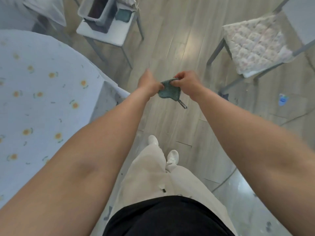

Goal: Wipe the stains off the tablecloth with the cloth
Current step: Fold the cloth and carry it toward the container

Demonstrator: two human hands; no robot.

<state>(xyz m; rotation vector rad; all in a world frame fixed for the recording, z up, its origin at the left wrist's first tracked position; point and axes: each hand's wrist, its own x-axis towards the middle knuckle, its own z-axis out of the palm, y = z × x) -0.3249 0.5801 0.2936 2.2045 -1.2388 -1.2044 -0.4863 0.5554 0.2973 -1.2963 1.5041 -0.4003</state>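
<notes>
1 head-worn wide-angle view looks steeply down past the person's own outstretched arms to the pale wood-plank floor (170, 40), with the round table's pale blue flower-print tablecloth (42, 99) close at the left edge.

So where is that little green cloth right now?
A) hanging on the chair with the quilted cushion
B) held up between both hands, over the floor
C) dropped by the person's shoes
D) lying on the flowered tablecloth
B: the left hand and right hand both pinch the green cloth in mid-air above the wood floor, clear of the tablecloth.
</notes>
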